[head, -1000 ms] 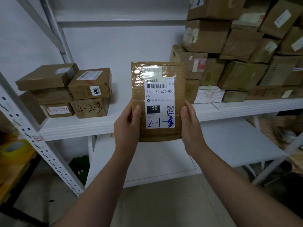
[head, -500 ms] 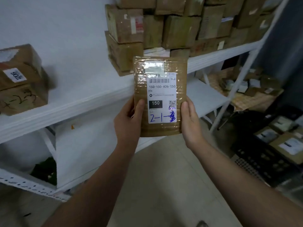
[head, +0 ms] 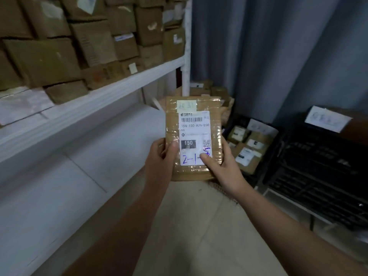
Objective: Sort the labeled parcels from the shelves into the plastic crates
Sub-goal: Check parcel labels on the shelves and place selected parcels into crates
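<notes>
Parcel (head: 194,120), flat and brown, stands upright at centre, over a beige floor (head: 199,226). At 9 o'clock, white shelves (head: 89,102) carry brown boxes (head: 45,58). The left hand (head: 159,158) and right hand (head: 223,166) each close their grip on a lower edge, thumbs in front. The label reads "150 150 A26-050", "A26", "150", and handwritten "2-1-". A grey curtain (head: 278,56) hangs at 1 o'clock, with black crates (head: 318,176) at 3 o'clock.

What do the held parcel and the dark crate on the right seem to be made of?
The parcel looks like brown cardboard or kraft paper under clear glossy tape, which wrinkles and shines. The crate is probably matte black plastic, judging by its moulded lattice walls.
</notes>
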### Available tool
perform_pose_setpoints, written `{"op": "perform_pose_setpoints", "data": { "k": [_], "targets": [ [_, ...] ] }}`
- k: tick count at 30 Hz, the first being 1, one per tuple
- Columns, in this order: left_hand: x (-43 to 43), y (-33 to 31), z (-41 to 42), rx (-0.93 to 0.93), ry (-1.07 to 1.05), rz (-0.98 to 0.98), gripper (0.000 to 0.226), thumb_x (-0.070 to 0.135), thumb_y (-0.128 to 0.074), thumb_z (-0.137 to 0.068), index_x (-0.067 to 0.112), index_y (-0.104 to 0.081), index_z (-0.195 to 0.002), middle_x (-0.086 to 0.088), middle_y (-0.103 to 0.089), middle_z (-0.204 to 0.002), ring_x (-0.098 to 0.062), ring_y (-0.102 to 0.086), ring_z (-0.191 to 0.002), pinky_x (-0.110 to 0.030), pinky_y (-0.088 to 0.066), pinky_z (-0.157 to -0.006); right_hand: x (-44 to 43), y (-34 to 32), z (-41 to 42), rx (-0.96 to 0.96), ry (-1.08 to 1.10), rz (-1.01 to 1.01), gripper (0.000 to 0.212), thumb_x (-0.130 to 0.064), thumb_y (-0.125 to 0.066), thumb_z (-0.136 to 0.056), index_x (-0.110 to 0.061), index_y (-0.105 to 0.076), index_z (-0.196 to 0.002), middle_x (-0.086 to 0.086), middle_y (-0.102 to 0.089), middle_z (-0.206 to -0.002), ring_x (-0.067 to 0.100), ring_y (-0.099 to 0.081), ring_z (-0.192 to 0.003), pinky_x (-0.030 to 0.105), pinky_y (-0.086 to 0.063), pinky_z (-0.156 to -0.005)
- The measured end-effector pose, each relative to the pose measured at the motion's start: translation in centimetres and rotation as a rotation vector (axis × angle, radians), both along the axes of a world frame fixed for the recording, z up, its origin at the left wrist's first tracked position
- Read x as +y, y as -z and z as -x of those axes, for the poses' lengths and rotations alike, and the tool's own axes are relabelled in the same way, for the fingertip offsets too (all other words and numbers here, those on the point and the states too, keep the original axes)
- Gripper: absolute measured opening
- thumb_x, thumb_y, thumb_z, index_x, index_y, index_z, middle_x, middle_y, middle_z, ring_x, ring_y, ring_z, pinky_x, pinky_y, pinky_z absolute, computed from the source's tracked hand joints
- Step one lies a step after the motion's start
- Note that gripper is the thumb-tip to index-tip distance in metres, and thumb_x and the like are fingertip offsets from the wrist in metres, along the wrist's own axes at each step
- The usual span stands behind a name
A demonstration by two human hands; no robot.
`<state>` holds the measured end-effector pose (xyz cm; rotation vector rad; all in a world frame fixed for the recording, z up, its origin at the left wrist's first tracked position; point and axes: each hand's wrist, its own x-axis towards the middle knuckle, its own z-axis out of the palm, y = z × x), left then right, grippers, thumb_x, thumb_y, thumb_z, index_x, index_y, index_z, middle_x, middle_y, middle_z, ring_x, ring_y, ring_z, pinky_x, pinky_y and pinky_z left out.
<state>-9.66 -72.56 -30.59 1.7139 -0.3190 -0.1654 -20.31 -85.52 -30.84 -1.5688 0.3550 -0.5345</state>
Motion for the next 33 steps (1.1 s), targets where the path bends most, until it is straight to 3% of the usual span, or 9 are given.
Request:
{"op": "perform_pose_setpoints", "data": {
  "k": [3,8,10,15,19,22,25,29,33],
  "targets": [
    [-6.6,0.4,1.5,0.019,0.124,-0.008,0.009,0.031,-0.061,-0.092,0.038,-0.057,-0.096,0.023,-0.066,-0.088,0.011,-0.063,-0.08,-0.01,-0.047,-0.07,-5.7,0.6,2.3,0.028,0.087,-0.008,0.054,-0.022,-0.066,-0.089,-0.041,-0.04,-0.132,-0.012,-0.065,-0.123,0.008,-0.061,-0.114,0.027,-0.05,-0.094],
    [-14.7,2.2,2.6,0.09,0.343,-0.012,0.036,0.041,-0.065,-0.085,0.027,-0.059,-0.118,0.009,-0.071,-0.106,-0.01,-0.069,-0.096,-0.042,-0.055,-0.087,-13.4,2.4,4.9,0.096,0.208,-0.058,0.059,-0.024,-0.064,-0.091,-0.029,-0.037,-0.143,-0.01,-0.064,-0.125,0.009,-0.061,-0.114,0.038,-0.048,-0.102],
    [-17.1,3.0,2.4,0.117,0.368,-0.022,0.047,0.049,-0.064,-0.08,0.029,-0.057,-0.122,0.008,-0.071,-0.108,-0.012,-0.069,-0.098,-0.047,-0.055,-0.087,-15.6,3.1,5.0,0.119,0.243,-0.061,0.059,-0.026,-0.065,-0.091,-0.03,-0.037,-0.143,-0.01,-0.065,-0.123,0.009,-0.062,-0.113,0.038,-0.048,-0.101],
    [-22.2,4.7,-0.6,0.088,0.407,-0.125,0.018,0.046,-0.054,-0.092,0.039,-0.059,-0.108,0.009,-0.071,-0.101,-0.008,-0.068,-0.089,-0.033,-0.054,-0.077,-20.2,4.9,2.5,0.186,0.272,-0.09,0.055,-0.028,-0.062,-0.093,-0.032,-0.038,-0.142,-0.012,-0.067,-0.118,0.006,-0.065,-0.106,0.027,-0.052,-0.093],
    [-27.1,5.6,-6.5,-0.039,0.431,-0.243,0.028,0.034,-0.043,-0.101,0.022,-0.061,-0.119,0.01,-0.066,-0.099,-0.006,-0.062,-0.091,-0.02,-0.042,-0.067,-25.3,5.9,-2.1,0.297,0.246,-0.059,0.052,-0.032,-0.059,-0.094,-0.03,-0.04,-0.143,-0.007,-0.066,-0.12,0.009,-0.064,-0.107,0.014,-0.051,-0.081],
    [-31.6,6.6,-12.2,-0.08,0.459,-0.288,0.032,0.036,-0.039,-0.102,0.022,-0.058,-0.122,0.008,-0.065,-0.101,-0.009,-0.061,-0.092,-0.024,-0.044,-0.072,-29.9,6.3,-6.7,0.37,0.26,-0.044,0.055,-0.035,-0.062,-0.092,-0.028,-0.044,-0.143,-0.004,-0.068,-0.116,0.006,-0.065,-0.101,0.01,-0.051,-0.075],
    [-36.4,7.5,-17.4,-0.091,0.501,-0.294,0.034,0.037,-0.037,-0.102,0.023,-0.056,-0.126,0.007,-0.066,-0.106,-0.011,-0.062,-0.096,-0.032,-0.048,-0.079,-34.0,6.9,-11.6,0.441,0.364,-0.031,0.053,-0.035,-0.066,-0.089,-0.025,-0.05,-0.139,-0.005,-0.071,-0.107,0.008,-0.067,-0.096,0.025,-0.055,-0.083],
    [-41.7,9.4,-22.3,-0.074,0.543,-0.314,0.031,0.031,-0.04,-0.102,0.019,-0.056,-0.126,0.007,-0.062,-0.105,-0.012,-0.059,-0.094,-0.029,-0.043,-0.077,-37.9,8.9,-16.6,0.579,0.467,0.047,0.047,-0.041,-0.064,-0.088,-0.026,-0.056,-0.131,-0.001,-0.072,-0.105,0.018,-0.067,-0.099,0.044,-0.054,-0.088],
    [-45.3,14.5,-25.2,-0.049,0.635,-0.42,0.034,0.029,-0.044,-0.1,0.017,-0.052,-0.132,-0.003,-0.064,-0.116,-0.02,-0.058,-0.103,-0.033,-0.044,-0.084,-39.9,13.2,-18.7,0.727,0.518,0.005,0.034,-0.035,-0.069,-0.086,-0.023,-0.062,-0.116,-0.004,-0.072,-0.102,0.017,-0.067,-0.094,0.042,-0.054,-0.086]
  ]
}}
